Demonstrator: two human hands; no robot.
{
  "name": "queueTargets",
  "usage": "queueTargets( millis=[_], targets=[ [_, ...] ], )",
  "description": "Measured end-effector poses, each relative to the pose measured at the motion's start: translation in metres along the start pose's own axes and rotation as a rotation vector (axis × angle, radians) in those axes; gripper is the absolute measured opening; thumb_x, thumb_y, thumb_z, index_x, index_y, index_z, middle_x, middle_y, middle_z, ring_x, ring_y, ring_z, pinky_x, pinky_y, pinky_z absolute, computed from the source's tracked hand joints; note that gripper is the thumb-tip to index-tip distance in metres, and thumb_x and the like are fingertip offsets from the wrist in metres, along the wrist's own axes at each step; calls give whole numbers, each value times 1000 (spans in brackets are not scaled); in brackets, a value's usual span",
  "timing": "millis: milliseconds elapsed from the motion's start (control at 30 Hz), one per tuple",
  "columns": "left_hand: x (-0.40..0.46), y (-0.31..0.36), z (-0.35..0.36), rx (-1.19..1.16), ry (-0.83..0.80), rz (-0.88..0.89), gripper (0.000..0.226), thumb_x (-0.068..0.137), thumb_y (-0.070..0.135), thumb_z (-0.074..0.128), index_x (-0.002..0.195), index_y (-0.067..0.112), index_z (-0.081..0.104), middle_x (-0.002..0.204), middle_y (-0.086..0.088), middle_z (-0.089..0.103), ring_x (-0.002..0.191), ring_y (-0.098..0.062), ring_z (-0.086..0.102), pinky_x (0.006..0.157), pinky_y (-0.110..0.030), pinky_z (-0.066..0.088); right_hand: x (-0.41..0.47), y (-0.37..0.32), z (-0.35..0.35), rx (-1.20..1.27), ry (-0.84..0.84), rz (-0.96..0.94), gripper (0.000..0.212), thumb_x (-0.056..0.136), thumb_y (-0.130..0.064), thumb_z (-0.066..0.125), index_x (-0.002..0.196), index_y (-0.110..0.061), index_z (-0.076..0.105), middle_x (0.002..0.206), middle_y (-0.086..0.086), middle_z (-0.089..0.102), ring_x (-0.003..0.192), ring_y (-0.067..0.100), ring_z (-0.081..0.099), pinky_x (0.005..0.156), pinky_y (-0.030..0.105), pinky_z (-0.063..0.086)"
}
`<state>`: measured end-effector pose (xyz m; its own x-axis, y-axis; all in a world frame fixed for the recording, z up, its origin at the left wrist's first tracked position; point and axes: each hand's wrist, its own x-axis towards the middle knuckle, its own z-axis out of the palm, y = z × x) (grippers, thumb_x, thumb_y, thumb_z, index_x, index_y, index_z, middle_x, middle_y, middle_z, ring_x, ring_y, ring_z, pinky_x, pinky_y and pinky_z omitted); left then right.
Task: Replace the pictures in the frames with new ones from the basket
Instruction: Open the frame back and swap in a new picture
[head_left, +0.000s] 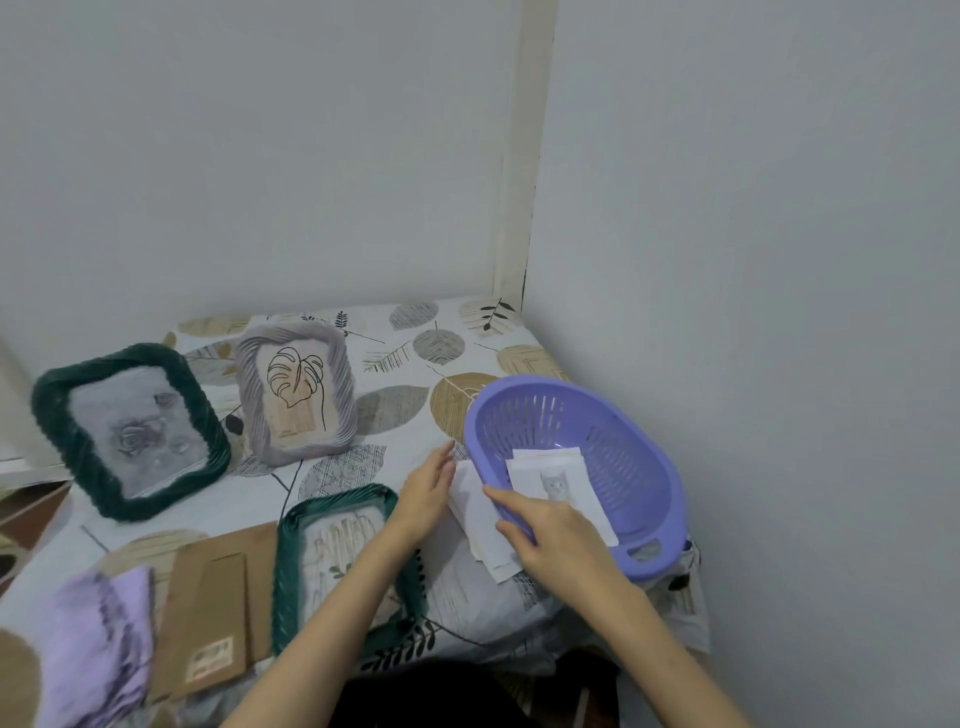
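Note:
A purple slotted basket (618, 415) stands at the table's right edge with pictures inside; the top one shows a grey cat (556, 486). White pictures (478, 514) lie on the cloth just left of the basket. My left hand (426, 491) rests on their left side with straight fingers. My right hand (545, 525) reaches over the basket's near rim, index finger extended, fingers touching those pictures. A dark green frame (291, 566) lies flat under my left forearm. A brown backing board (218, 613) lies to its left. A dark green frame with a rose (130, 431) and a grey frame with a leaf drawing (296, 395) stand behind.
The table (405, 358) has a leaf-patterned cloth and sits in a corner between two pale walls. A purple frame (98, 644) lies blurred at the near left. The table's right edge runs just past the basket.

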<state>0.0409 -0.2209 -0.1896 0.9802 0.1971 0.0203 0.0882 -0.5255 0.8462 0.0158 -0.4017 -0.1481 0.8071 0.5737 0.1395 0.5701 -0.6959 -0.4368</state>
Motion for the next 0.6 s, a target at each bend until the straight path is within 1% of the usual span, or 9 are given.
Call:
queueTargets(
  millis=[67, 133, 167, 200, 267, 367, 467, 533, 600],
  targets=[
    [-11, 13, -6, -312, 11, -27, 38, 101, 26, 29, 138, 20, 35, 122, -7, 58, 116, -17, 54, 91, -17, 41, 0, -3, -5, 50, -48, 31, 43, 95, -33, 47, 137, -37, 40, 114, 3, 64, 94, 22, 58, 79, 33, 45],
    [-17, 22, -8, -378, -11, -6, 37, 101, 28, 26, 136, 24, 37, 115, 0, 59, 100, -5, 57, 74, -5, 44, 3, -2, -17, 259, -116, 128, 44, 93, -35, 50, 136, -34, 41, 112, 3, 63, 93, 17, 58, 82, 29, 44],
    [-17, 25, -9, -381, -17, 20, 37, 100, 29, 28, 135, 24, 39, 117, 1, 58, 98, -3, 56, 71, -1, 43, 7, 2, -23, 365, -114, 196, 44, 93, -35, 50, 136, -32, 41, 110, 4, 62, 94, 16, 58, 84, 28, 43],
    [-17, 28, -10, -392, -33, 34, 37, 99, 28, 32, 134, 22, 42, 120, 1, 57, 101, -5, 55, 72, 0, 42, 13, 12, -28, 398, -94, 263, 44, 93, -34, 50, 137, -28, 41, 110, 5, 61, 97, 17, 58, 86, 28, 42],
    [-14, 26, -10, -390, -62, 45, 38, 94, 24, 50, 131, 18, 48, 128, -2, 56, 113, -11, 52, 84, -6, 43, 29, 39, -32, 262, -80, 391, 51, 91, -31, 55, 138, -20, 37, 120, 11, 57, 111, 24, 53, 91, 31, 41],
    [-13, 21, -10, -292, -83, 48, 54, 80, 23, 70, 130, 20, 51, 132, 1, 54, 121, -15, 47, 95, -26, 39, 48, 66, -30, 21, -288, 611, 83, 72, -25, 76, 139, -13, 28, 135, 14, 46, 119, 30, 49, 95, 37, 45],
    [-14, 22, -10, -289, -64, 46, 59, 78, 24, 72, 132, 20, 49, 133, 3, 52, 121, -13, 45, 95, -28, 38, 55, 69, -26, -77, -451, 701, 113, 62, -20, 85, 146, -17, 8, 144, 16, 31, 126, 34, 43, 99, 45, 44],
    [-15, 23, -11, -288, -59, 46, 59, 78, 23, 72, 132, 21, 49, 133, 3, 52, 119, -12, 45, 95, -28, 38, 57, 67, -26, -70, -419, 710, 112, 67, -10, 81, 147, -18, 3, 144, 16, 30, 126, 35, 43, 95, 45, 46],
    [-15, 24, -12, -277, -48, 47, 59, 77, 22, 73, 132, 20, 50, 133, 3, 52, 117, -10, 45, 94, -27, 38, 56, 66, -27, -67, -340, 737, 95, 73, -3, 76, 144, -11, 14, 140, 16, 33, 119, 35, 49, 82, 40, 50]
  ],
)
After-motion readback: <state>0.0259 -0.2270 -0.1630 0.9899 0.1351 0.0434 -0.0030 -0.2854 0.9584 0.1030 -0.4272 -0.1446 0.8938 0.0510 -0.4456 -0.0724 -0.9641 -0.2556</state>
